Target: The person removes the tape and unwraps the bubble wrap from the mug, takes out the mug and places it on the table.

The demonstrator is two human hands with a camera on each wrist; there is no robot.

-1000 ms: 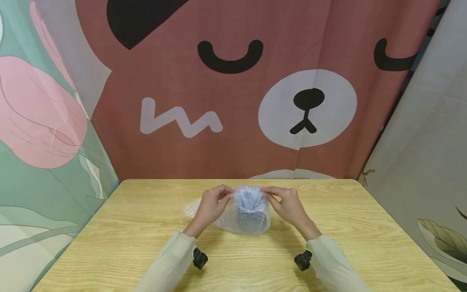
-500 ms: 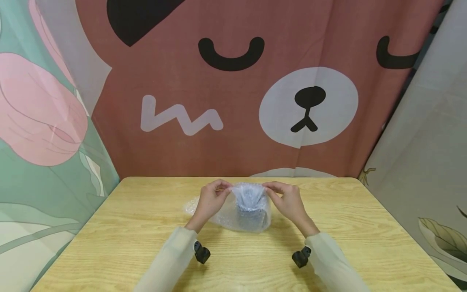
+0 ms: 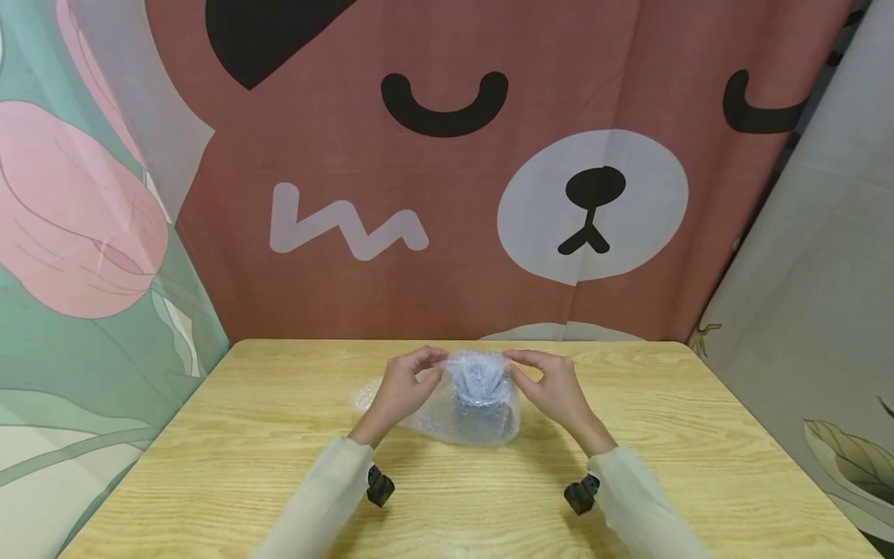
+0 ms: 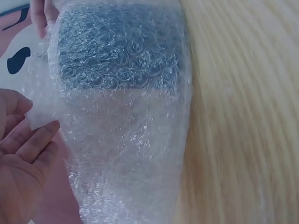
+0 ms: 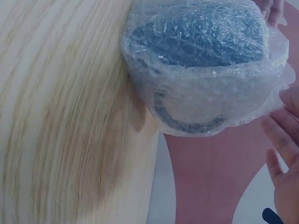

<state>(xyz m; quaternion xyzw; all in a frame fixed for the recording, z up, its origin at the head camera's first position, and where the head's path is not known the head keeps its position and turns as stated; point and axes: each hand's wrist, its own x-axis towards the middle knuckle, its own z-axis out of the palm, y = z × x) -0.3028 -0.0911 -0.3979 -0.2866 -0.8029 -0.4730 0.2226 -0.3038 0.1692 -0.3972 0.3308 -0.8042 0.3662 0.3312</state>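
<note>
A sheet of bubble wrap point(image 3: 429, 423) stands on the table, wrapped round a dark blue-grey, round-sided object point(image 3: 483, 419). Its top is gathered inward in folds, and a loose tail of wrap trails to the left. My left hand point(image 3: 405, 386) pinches the upper left edge; in the left wrist view a corner of the bubble wrap point(image 4: 44, 114) lies between its fingertips. At the upper right edge, my right hand point(image 3: 557, 388) pinches the film with thumb and forefinger. Through the wrap in the right wrist view shows a dark curved band point(image 5: 187, 125).
The wood-grain table point(image 3: 209, 466) carries the wrapped bundle near its far edge. Behind it hangs a reddish-brown curtain point(image 3: 349, 295) with a bear face. Printed cloths hang at the left and right. A small black camera sits on each wrist.
Both hands stay at the top edge of the bubble wrap, shifting only slightly. The left thumb has dropped a little away from its fingers. The bundle keeps its place.
</note>
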